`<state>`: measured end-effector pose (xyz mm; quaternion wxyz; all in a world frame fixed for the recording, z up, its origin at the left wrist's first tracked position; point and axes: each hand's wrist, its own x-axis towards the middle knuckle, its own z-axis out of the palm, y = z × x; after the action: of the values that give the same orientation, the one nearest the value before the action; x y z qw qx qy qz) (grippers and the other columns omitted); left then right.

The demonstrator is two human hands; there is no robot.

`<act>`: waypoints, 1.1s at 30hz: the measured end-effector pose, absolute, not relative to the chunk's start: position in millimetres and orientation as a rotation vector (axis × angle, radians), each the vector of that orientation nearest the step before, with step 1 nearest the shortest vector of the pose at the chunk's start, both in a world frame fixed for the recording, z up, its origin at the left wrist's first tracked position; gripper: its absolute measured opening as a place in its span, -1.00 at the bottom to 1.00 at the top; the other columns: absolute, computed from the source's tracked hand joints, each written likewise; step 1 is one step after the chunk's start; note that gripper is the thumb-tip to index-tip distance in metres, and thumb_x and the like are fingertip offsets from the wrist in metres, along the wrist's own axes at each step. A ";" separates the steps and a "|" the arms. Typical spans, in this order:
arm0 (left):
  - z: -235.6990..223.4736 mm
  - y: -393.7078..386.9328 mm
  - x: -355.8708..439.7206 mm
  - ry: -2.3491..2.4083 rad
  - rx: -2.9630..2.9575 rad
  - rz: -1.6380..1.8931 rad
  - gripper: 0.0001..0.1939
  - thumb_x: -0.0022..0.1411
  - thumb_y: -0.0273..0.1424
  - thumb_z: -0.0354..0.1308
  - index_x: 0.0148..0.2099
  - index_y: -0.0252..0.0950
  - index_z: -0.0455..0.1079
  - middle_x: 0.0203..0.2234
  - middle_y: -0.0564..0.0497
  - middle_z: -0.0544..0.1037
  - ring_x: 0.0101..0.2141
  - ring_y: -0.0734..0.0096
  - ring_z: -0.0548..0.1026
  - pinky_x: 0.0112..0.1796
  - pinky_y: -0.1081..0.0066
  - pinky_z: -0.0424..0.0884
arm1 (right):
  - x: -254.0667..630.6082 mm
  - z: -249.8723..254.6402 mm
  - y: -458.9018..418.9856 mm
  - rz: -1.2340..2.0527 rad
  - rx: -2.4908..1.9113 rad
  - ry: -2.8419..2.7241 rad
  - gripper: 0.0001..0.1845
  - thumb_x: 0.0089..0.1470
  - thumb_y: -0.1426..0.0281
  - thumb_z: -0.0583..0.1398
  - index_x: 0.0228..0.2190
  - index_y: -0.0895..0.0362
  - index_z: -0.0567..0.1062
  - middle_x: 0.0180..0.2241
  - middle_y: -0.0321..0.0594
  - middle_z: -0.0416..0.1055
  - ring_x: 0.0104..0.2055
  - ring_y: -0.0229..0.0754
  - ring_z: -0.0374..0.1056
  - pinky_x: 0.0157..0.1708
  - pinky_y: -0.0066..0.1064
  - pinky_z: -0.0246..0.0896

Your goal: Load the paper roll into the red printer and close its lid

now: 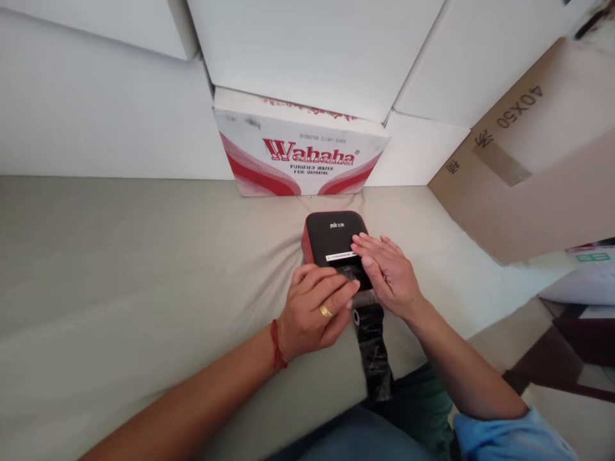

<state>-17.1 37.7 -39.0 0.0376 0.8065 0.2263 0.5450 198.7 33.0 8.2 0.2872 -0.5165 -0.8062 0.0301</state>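
Note:
A small black box-shaped case (331, 238) with red sides and a white label strip lies on the pale cover. Shiny black plastic film (346, 271) covers part of its near edge. Curled round that film, my left hand (317, 310), with a gold ring and red bracelet, is closed; its fingertips are partly hidden. My right hand (389, 272) rests on the case's right side, fingers stretched out and flat. Just nearer to me is a black plastic roll (369, 316) with a hollow core, its loose strip (377, 368) trailing towards my lap.
A red and white Wahaha water carton (307, 153) stands behind the case, against large white boxes (312, 45). To the right leans a brown cardboard box (538, 153). The pale cloth-like surface (120, 275) stretches left, with creases near the case.

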 end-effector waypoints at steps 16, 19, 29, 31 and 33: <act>-73.7 74.7 -22.0 0.542 1.028 1.291 0.06 0.14 -0.32 0.45 0.58 0.21 0.09 0.63 0.12 0.12 0.60 -0.03 0.12 0.59 -0.08 0.05 | 189.6 -30.2 -27.2 -0.064 -1.174 -1.950 -0.54 0.40 0.49 0.22 0.23 -0.01 0.64 0.17 -0.09 0.72 0.33 -0.01 0.58 0.46 0.06 0.37; -79.1 74.9 -23.3 0.561 0.992 1.258 0.14 0.14 -0.33 0.46 0.63 0.26 0.00 0.68 0.17 0.00 0.67 0.02 -0.09 0.64 -0.06 -0.14 | 190.4 -27.1 -25.2 -0.069 -1.176 -1.948 -0.58 0.40 0.50 0.22 0.18 -0.01 0.66 0.13 -0.11 0.74 0.28 -0.02 0.62 0.46 0.07 0.36; -81.3 78.8 -24.0 0.432 1.099 1.229 0.09 0.26 -0.22 0.46 0.66 0.17 -0.04 0.69 0.09 0.01 0.67 -0.08 -0.10 0.63 -0.15 -0.12 | 196.6 6.9 -8.9 -0.012 -1.225 -2.008 -0.74 0.46 0.43 0.20 -0.03 0.03 0.71 0.02 -0.15 0.79 0.10 -0.06 0.71 0.36 -0.03 0.44; -86.5 82.0 -21.9 0.458 1.117 1.256 0.05 0.29 -0.15 0.43 0.65 0.11 -0.02 0.68 0.04 0.02 0.66 -0.09 -0.08 0.63 -0.16 -0.13 | 198.1 25.0 5.8 0.116 -1.328 -1.950 -0.70 0.51 0.34 0.17 -0.05 0.03 0.73 0.00 -0.16 0.79 -0.02 -0.08 0.74 0.14 -0.15 0.59; -93.8 87.0 -18.6 0.551 1.081 1.313 -0.06 0.35 -0.07 0.37 0.62 0.07 0.02 0.66 -0.02 0.06 0.66 -0.04 -0.03 0.63 -0.14 -0.12 | 197.0 44.4 27.8 0.288 -1.491 -1.968 -0.65 0.53 0.24 0.16 -0.06 0.03 0.76 -0.10 -0.20 0.80 -0.19 -0.11 0.73 -0.12 -0.25 0.63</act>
<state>-18.6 87.0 -93.8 0.6263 0.4713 0.2404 0.5726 197.0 27.8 44.4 0.3221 -0.5677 -0.7497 0.1095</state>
